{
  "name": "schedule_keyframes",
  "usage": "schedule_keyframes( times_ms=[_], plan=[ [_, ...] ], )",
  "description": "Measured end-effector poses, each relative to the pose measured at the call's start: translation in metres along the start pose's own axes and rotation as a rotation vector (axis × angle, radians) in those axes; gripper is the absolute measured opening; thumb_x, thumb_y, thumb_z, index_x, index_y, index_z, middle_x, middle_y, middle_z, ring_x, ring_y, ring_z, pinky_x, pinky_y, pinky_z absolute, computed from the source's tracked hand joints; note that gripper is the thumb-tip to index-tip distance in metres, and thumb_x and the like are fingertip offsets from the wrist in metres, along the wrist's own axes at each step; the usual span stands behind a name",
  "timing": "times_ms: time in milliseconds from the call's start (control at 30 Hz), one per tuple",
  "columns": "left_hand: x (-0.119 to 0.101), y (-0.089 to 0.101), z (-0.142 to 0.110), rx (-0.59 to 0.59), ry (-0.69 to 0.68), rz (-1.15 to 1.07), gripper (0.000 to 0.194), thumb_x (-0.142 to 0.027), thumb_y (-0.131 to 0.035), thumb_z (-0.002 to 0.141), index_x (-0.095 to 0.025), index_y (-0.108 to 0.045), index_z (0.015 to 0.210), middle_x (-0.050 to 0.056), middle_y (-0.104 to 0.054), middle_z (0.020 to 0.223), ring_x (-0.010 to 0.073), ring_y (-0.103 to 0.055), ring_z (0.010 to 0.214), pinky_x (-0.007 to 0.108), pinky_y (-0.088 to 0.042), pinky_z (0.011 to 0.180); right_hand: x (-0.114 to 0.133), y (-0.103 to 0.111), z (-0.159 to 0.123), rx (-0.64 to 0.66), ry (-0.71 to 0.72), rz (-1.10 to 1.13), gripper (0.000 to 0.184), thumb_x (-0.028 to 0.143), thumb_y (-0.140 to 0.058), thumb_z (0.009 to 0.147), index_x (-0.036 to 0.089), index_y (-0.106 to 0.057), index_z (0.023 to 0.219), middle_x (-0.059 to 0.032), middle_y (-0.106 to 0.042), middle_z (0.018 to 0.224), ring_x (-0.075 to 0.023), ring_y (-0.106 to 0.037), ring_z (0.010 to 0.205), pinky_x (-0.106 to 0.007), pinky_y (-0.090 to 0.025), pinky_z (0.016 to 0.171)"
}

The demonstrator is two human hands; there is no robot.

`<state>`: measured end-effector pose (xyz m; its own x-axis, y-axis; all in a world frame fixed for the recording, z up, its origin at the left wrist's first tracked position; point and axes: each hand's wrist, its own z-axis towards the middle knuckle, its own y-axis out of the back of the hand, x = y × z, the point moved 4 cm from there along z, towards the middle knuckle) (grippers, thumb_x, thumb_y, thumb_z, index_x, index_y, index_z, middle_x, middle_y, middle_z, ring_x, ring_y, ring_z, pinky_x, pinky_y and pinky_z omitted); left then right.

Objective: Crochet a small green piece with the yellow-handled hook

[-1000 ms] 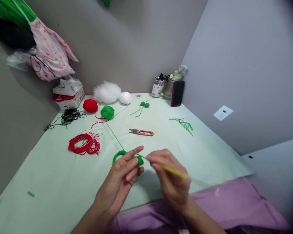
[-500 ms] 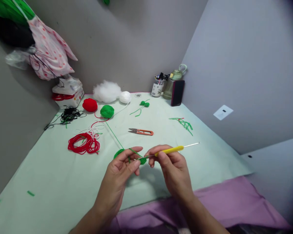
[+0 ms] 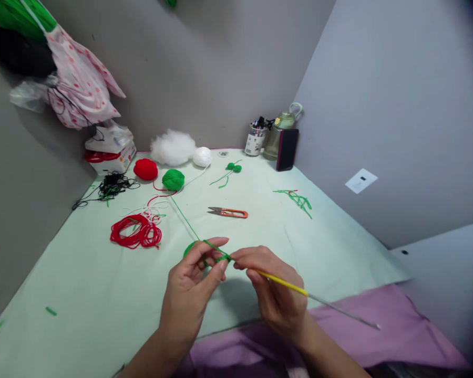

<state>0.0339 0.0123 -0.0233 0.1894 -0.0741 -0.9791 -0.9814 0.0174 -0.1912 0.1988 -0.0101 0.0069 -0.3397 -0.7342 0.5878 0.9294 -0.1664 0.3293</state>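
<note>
My left hand (image 3: 193, 281) pinches a small green crochet piece (image 3: 222, 259) between thumb and fingers, with green yarn (image 3: 185, 218) running over the forefinger from the green ball (image 3: 173, 180). More green crochet shows behind the left fingers. In my right hand (image 3: 278, 289) is a crochet hook (image 3: 286, 284) with a yellow grip. Its rear metal end points down to the right, while its front tip meets the green piece, mostly hidden by fingers. Both hands are close together above the table's near part.
Orange thread snips (image 3: 228, 212) lie ahead of the hands. Red cord (image 3: 136, 231), black yarn (image 3: 114, 186), a red ball (image 3: 145, 169), white stuffing (image 3: 172, 148) and a white ball (image 3: 202, 157) are leftward. A phone (image 3: 287, 150) leans against a bottle (image 3: 274, 137) at the back.
My right hand has turned the crochet hook, so its rear end swings from pointing up-right to down-right. The green piece is now more covered by fingers. My left hand stays nearly in place.
</note>
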Motion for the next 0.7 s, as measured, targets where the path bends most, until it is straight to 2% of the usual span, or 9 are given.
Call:
schedule_keyframes(
  times_ms=[100, 167, 233, 300, 367, 400, 467, 600, 700],
  plan=[
    [-0.001, -0.002, -0.003, -0.028, -0.004, -0.034, 0.028, -0.030, -0.092, 0.082, -0.025, -0.087, 0.109, 0.001, -0.070, 0.087, 0.0157, -0.061, 0.081, 0.024, -0.052, 0.078, 0.005, -0.002, -0.002, 0.040, 0.138, -0.216, 0.027, 0.011, -0.054, 0.107, 0.019, -0.073, 0.125, -0.0118, -0.081, 0.101, -0.0210, -0.078, 0.090, -0.032, -0.066, 0.075],
    [0.002, -0.007, -0.002, 0.026, 0.131, -0.179, 0.043, -0.033, -0.095, 0.079, -0.026, -0.085, 0.119, -0.001, -0.068, 0.083, 0.0118, -0.057, 0.073, 0.020, -0.050, 0.070, 0.007, -0.004, -0.004, 0.055, 0.180, -0.314, 0.029, 0.012, -0.057, 0.106, 0.019, -0.075, 0.128, -0.0126, -0.080, 0.104, -0.0227, -0.078, 0.094, -0.033, -0.066, 0.078],
    [0.003, -0.011, -0.001, 0.106, 0.301, -0.342, 0.053, -0.035, -0.097, 0.077, -0.025, -0.083, 0.126, -0.005, -0.061, 0.072, 0.0071, -0.046, 0.060, 0.017, -0.047, 0.065, 0.005, -0.002, -0.005, 0.018, 0.123, -0.256, 0.031, 0.011, -0.058, 0.106, 0.021, -0.076, 0.128, -0.0116, -0.080, 0.107, -0.0227, -0.078, 0.097, -0.033, -0.066, 0.081],
    [0.002, -0.011, 0.002, 0.143, 0.391, -0.453, 0.051, -0.035, -0.099, 0.075, -0.022, -0.085, 0.123, -0.009, -0.049, 0.058, 0.0051, -0.036, 0.054, 0.017, -0.050, 0.070, -0.002, 0.002, -0.003, -0.091, -0.031, -0.055, 0.028, 0.012, -0.058, 0.106, 0.024, -0.078, 0.121, -0.0079, -0.079, 0.101, -0.0196, -0.076, 0.089, -0.031, -0.065, 0.077],
    [-0.001, -0.008, 0.005, 0.141, 0.391, -0.487, 0.046, -0.034, -0.100, 0.074, -0.021, -0.088, 0.116, -0.010, -0.044, 0.054, 0.0042, -0.032, 0.053, 0.020, -0.054, 0.079, -0.012, 0.003, -0.001, -0.184, -0.215, 0.201, 0.024, 0.016, -0.058, 0.108, 0.026, -0.080, 0.112, -0.0040, -0.076, 0.092, -0.0159, -0.072, 0.076, -0.029, -0.063, 0.070],
    [-0.001, -0.007, 0.006, 0.136, 0.368, -0.477, 0.044, -0.034, -0.100, 0.074, -0.021, -0.088, 0.115, -0.010, -0.047, 0.058, 0.0035, -0.032, 0.052, 0.020, -0.054, 0.079, -0.016, 0.002, 0.001, -0.208, -0.288, 0.312, 0.022, 0.020, -0.059, 0.109, 0.026, -0.080, 0.107, -0.0027, -0.074, 0.089, -0.0146, -0.070, 0.071, -0.028, -0.061, 0.067],
    [-0.002, -0.006, 0.005, 0.134, 0.313, -0.411, 0.041, -0.034, -0.098, 0.076, -0.023, -0.088, 0.114, -0.006, -0.058, 0.072, 0.0018, -0.030, 0.052, 0.016, -0.048, 0.067, -0.019, -0.001, 0.005, -0.199, -0.356, 0.429, 0.021, 0.027, -0.061, 0.109, 0.026, -0.081, 0.103, -0.0029, -0.075, 0.090, -0.0134, -0.068, 0.068, -0.027, -0.060, 0.064],
    [0.002, -0.009, 0.003, 0.077, 0.223, -0.296, 0.041, -0.035, -0.097, 0.078, -0.026, -0.087, 0.117, -0.002, -0.065, 0.085, 0.0038, -0.039, 0.058, 0.015, -0.033, 0.052, -0.015, -0.004, 0.004, -0.108, -0.299, 0.286, 0.019, 0.023, -0.064, 0.107, 0.025, -0.082, 0.109, -0.0061, -0.080, 0.096, -0.0154, -0.072, 0.075, -0.028, -0.063, 0.068],
    [0.006, -0.012, 0.003, 0.040, 0.251, -0.346, 0.049, -0.036, -0.100, 0.074, -0.026, -0.086, 0.120, -0.002, -0.064, 0.082, 0.0044, -0.040, 0.060, 0.014, -0.032, 0.051, -0.005, -0.004, -0.002, -0.052, -0.099, 0.002, 0.027, 0.013, -0.063, 0.105, 0.025, -0.081, 0.121, -0.0087, -0.080, 0.101, -0.0200, -0.077, 0.089, -0.032, -0.066, 0.076]
  ],
)
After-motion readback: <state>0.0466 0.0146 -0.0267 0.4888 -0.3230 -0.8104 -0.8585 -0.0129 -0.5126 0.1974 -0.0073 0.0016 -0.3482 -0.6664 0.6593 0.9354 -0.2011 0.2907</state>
